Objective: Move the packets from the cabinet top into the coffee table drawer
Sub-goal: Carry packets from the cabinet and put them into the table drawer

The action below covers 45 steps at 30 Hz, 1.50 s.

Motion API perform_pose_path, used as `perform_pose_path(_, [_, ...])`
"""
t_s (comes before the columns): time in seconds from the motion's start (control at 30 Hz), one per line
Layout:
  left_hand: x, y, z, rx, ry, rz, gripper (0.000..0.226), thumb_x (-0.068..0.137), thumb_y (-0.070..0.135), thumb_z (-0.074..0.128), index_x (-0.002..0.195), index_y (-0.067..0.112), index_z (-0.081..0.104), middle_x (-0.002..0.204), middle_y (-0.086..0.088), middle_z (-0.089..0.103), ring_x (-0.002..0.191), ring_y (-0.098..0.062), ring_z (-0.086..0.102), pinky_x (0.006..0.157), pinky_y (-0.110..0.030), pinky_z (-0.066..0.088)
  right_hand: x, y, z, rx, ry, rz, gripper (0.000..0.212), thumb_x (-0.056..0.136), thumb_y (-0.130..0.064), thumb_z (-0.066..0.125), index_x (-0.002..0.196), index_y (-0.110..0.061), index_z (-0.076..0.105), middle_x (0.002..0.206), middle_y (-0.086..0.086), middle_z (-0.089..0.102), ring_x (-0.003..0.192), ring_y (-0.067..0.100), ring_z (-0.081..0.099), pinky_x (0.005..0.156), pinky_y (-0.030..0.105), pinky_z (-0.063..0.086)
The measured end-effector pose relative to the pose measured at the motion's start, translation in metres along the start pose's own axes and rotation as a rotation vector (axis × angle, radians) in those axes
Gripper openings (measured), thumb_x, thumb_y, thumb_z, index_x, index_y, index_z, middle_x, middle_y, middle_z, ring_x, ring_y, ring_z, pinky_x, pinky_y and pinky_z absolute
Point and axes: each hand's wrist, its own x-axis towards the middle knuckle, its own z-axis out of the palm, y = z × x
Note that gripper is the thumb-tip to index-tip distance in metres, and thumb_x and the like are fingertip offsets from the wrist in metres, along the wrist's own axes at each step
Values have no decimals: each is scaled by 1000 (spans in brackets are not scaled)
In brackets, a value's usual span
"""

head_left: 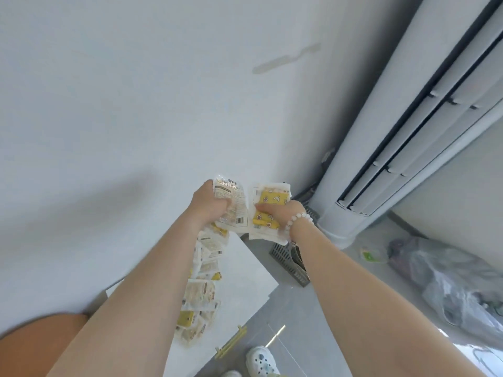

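Up at the far end of the white cabinet top (245,270), both hands are gripping snack packets. The left hand (211,204) is closing its fingers around a clear-and-white packet (234,202) whose printed back, with a barcode, is facing the camera. The right hand (275,213), wearing a white bead bracelet (298,223) at the wrist, is clutching a yellow packet (269,206) with its fingers curled tight around the middle. More loose packets (200,289) are lying in a trailing heap along the cabinet top beneath the left forearm, which is hiding part of them. A white wall (136,104) is standing just behind the hands. To the right, a tall white floor-standing air conditioner (402,126) is crowding the corner, with a grey slotted basket (290,263) on the floor near its base and a crumpled plastic bag (446,273) further right. A white clog (261,361) is showing at the bottom edge.
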Motion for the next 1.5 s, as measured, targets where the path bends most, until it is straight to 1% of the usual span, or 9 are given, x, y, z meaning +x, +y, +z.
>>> perform_pose_path(0.17, [1,27,34,15,-125,66,36,91,13,57,124,7,45,121,-10,55,97,-24,57,75,-31,46,-15,20,-44,160,149,55,53,69,-45,78,105,-13,58,99,1,64,88,20,60,78,30,49])
perform_pose_path(0.3, [-5,50,80,76,-272,158,31,88,12,58,119,8,50,116,-6,59,101,-24,58,77,-32,46,-33,56,-80,379,264,162,45,60,-40,84,92,-15,65,89,3,73,85,21,71,83,38,57])
perform_pose_path(0.47, [-38,91,148,180,-472,295,35,86,13,58,120,11,49,112,-4,59,100,-23,59,88,-37,49,-70,102,-143,547,467,237,37,66,-37,82,88,-14,63,83,0,71,75,15,68,76,28,57])
perform_pose_path(0.6, [-76,116,203,237,-609,416,23,88,6,55,109,13,49,103,-3,58,86,-18,56,62,-23,45,-102,138,-183,697,580,260,37,65,-35,83,90,-14,65,78,-1,70,74,14,69,78,29,57])
perform_pose_path(0.93, [-207,150,325,330,-928,543,32,72,16,63,103,19,57,107,-6,66,97,-25,64,88,-44,54,-209,263,-264,911,865,300,39,66,-31,82,94,-14,60,84,1,69,82,18,68,83,32,56])
perform_pose_path(1.07, [-276,143,371,319,-1051,569,45,60,18,59,105,14,62,106,-7,68,96,-24,66,88,-41,54,-263,324,-284,958,944,362,55,64,-36,83,107,-9,61,97,5,69,85,21,67,69,30,56])
perform_pose_path(1.2, [-346,135,417,310,-1138,605,36,78,7,62,114,8,59,107,-8,66,94,-23,65,77,-31,54,-321,378,-298,1015,1022,425,37,69,-34,80,86,-10,58,73,1,60,59,15,55,45,21,36])
perform_pose_path(1.37, [-440,116,471,371,-1286,655,31,85,2,61,115,10,55,104,-5,65,92,-20,63,75,-31,53,-394,446,-311,1084,1135,512,51,60,-36,82,98,-5,68,90,5,71,76,23,65,61,25,48])
perform_pose_path(1.5, [-514,96,507,423,-1393,704,26,85,2,61,110,11,57,94,-4,66,89,-23,65,69,-30,54,-450,501,-314,1092,1235,572,55,61,-40,81,101,-5,67,93,8,68,76,24,60,62,26,46])
